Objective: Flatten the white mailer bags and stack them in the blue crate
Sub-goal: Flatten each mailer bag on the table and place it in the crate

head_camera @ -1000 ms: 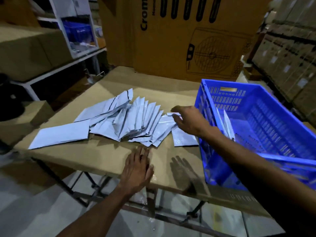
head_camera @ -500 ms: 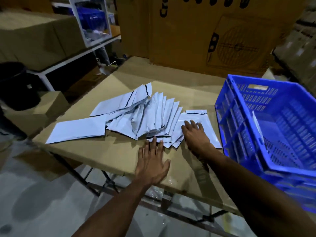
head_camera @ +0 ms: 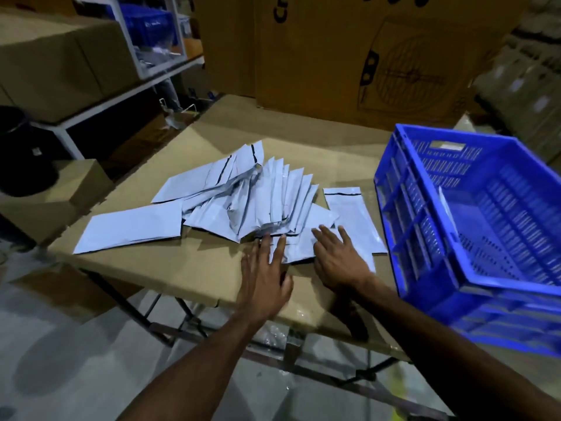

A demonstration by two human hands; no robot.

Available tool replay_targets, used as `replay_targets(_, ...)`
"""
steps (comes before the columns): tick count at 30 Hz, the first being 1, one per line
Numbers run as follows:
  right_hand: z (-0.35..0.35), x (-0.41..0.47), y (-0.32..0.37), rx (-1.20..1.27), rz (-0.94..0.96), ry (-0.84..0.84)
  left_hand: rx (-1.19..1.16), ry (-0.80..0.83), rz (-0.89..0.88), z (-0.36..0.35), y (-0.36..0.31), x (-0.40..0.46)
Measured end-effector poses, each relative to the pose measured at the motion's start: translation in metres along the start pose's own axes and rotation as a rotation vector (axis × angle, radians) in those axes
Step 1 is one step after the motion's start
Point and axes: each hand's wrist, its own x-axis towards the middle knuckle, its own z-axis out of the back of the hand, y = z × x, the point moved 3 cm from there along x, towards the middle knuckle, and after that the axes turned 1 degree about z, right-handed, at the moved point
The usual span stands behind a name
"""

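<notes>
Left hand (head_camera: 267, 278) advanced onto mailers (head_camera: 243, 202); both hands flat, right hand (head_camera: 340, 256) pressing; crate (head_camera: 425, 226) beside.

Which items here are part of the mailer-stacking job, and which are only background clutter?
Part of the job: pile of white mailer bags; flat mailer under the right hand; left hand at the pile's near edge; blue crate; cardboard-topped table.

Just lying about: large printed carton; white shelf rack; brown boxes; black bin.
</notes>
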Motion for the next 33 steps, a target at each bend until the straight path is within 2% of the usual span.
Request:
replay_targets(4,0.000,-0.034,0.029,0.111,0.055,-0.111,0.027,0.022,-0.035,0.001,0.007,0.001)
replay_targets(9,0.007,-0.062,0.046,0.175,0.070,-0.167,0.223,0.125,-0.044,0.001,0.016,-0.007)
replay_targets(11,0.006,-0.071,0.050,0.169,0.010,-0.099,0.288,0.137,-0.059,0.006,0.018,-0.014)
replay_targets(14,0.004,-0.077,0.052,0.194,-0.109,0.107,0.391,0.115,-0.149,0.013,0.025,-0.024)
replay_targets(19,0.003,-0.062,0.054,0.290,-0.125,0.405,0.398,0.258,-0.189,0.015,0.044,-0.029)
replay_targets(26,0.020,-0.080,0.066,0.290,-0.124,0.428,0.247,0.466,-0.277,0.033,0.073,-0.033)
replay_targets(27,0.025,-0.080,0.067,0.297,-0.157,0.411,0.225,0.434,-0.274,0.036,0.073,-0.032)
replay_targets(31,0.047,-0.056,0.071,0.382,-0.274,0.181,0.076,0.041,-0.409,0.052,0.029,-0.018)
replay_targets(32,0.048,-0.046,0.073,0.409,-0.277,0.130,0.018,-0.021,-0.423,0.046,0.017,-0.013)
replay_targets(33,0.050,-0.036,0.075,0.451,-0.273,0.122,-0.031,-0.011,-0.405,0.040,0.005,-0.007)
